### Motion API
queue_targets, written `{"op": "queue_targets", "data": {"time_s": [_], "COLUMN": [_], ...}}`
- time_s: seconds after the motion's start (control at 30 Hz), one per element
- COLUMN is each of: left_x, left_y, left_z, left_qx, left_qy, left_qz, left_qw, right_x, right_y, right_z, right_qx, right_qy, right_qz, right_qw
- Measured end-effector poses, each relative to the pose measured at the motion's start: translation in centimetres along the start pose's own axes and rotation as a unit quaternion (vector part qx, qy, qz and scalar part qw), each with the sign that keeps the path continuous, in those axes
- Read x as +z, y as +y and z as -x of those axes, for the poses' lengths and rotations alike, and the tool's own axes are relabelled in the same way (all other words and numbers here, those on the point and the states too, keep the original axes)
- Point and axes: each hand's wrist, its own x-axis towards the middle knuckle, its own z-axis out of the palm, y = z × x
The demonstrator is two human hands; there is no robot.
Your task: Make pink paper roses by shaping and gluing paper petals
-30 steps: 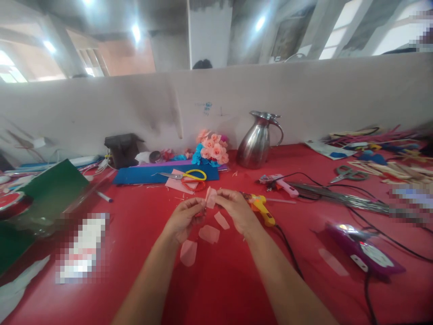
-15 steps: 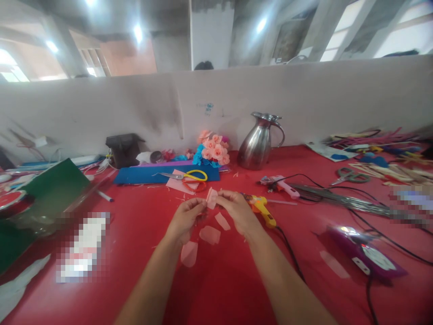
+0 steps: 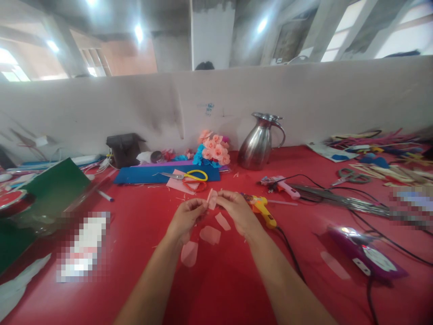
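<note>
Between my two hands is a small pink petal-shaped piece (image 3: 212, 200), held up over the red table (image 3: 135, 271). My left hand (image 3: 187, 219) pinches its left edge with thumb and fingertips. On the other side, my right hand (image 3: 237, 210) grips it between thumb and index finger. Loose pink pieces lie flat below: a narrow one (image 3: 222, 221), a wider one (image 3: 210, 235) and a rounded one (image 3: 189, 253). A yellow glue gun (image 3: 262, 210) rests just right of my right hand.
Yellow-and-orange-handled scissors (image 3: 196, 176) lie on a blue sheet (image 3: 142, 175). Behind are pink flowers (image 3: 216, 149) and a steel jug (image 3: 256, 143). At the right lie a pink glue gun (image 3: 286, 187), wires, cables and a purple device (image 3: 368, 255). Green sheets (image 3: 56, 194) are left.
The held pink piece has turned slightly, and its upper edge looks narrower. Both hands keep nearly the same place and grip.
</note>
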Motion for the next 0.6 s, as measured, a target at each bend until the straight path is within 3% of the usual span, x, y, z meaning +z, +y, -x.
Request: {"op": "queue_targets", "data": {"time_s": [0.23,0.6], "left_x": [-0.14,0.31], "left_y": [-0.18,-0.47], "left_z": [-0.12,0.01], "left_qx": [0.016,-0.002], "left_qy": [-0.002,-0.004], "left_qz": [-0.008,0.007], "left_qw": [1.0,1.0], "right_x": [0.04,-0.07], "right_y": [0.12,0.65], "right_z": [-0.15,-0.13], "right_qx": [0.011,-0.029], "right_qy": [0.019,0.027], "right_qz": [0.014,0.051], "right_qw": [1.0,0.998]}}
